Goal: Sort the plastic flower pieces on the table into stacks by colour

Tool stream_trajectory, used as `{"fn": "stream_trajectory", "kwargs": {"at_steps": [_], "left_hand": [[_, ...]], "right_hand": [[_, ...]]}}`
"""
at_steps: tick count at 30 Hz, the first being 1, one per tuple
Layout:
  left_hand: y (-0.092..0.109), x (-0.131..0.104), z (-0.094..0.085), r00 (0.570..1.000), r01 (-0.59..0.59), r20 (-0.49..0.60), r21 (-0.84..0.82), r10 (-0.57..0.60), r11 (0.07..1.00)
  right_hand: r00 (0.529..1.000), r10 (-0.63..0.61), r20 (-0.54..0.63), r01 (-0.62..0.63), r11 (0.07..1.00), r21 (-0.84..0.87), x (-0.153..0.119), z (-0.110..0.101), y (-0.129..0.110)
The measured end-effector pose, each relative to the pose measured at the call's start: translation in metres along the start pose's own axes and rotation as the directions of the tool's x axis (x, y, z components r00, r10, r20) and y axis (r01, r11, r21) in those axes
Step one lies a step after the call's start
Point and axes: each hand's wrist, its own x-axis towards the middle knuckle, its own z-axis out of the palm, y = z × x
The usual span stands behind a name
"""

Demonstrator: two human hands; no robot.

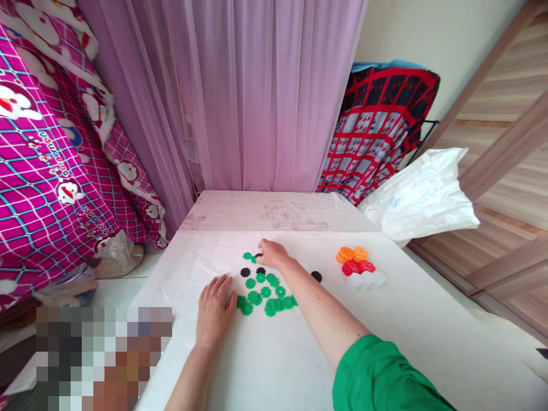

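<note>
My right hand reaches over the far part of the table, thumb and fingers pinched about a small black notched disc, partly hidden by the fingers. Small green discs lie just left of it. My left hand rests on the white tabletop, fingers stretched out, its thumb beside the green notched discs. Several of these green pieces lie loose and overlapping between my arms. Among them are another black disc and a black notched one; my right forearm hides some of the pile's right side.
Right of my forearm lies a black disc. Farther right are clusters of orange, red and white discs. A white plastic bag hangs at the table's right edge. Purple curtains hang behind the table.
</note>
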Motion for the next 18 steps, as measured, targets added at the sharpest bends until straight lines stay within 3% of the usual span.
{"fn": "stream_trajectory", "kwargs": {"at_steps": [4,7,11,14,18], "left_hand": [[0.000,0.000,0.000,1.000,0.005,0.006,0.001,-0.005,1.000],[0.000,0.000,-0.001,1.000,0.002,0.011,-0.002,-0.002,1.000],[0.000,0.000,0.000,1.000,-0.011,0.008,0.001,0.011,1.000],[-0.001,0.000,0.001,1.000,-0.003,0.008,0.003,0.003,1.000],[-0.003,0.000,0.001,1.000,-0.012,0.005,0.002,0.012,1.000]], "right_hand": [[0.996,-0.011,-0.084,0.018,0.996,0.085,-0.027,-0.015,0.016],[0.983,0.025,-0.181,0.020,0.971,0.240,-0.055,-0.037,0.049],[0.982,0.099,-0.159,-0.034,0.928,0.370,-0.088,-0.064,0.100],[0.990,0.101,-0.097,-0.058,0.926,0.372,-0.102,-0.067,0.120],[0.989,0.125,-0.078,-0.095,0.946,0.310,-0.112,-0.055,0.126]]}}
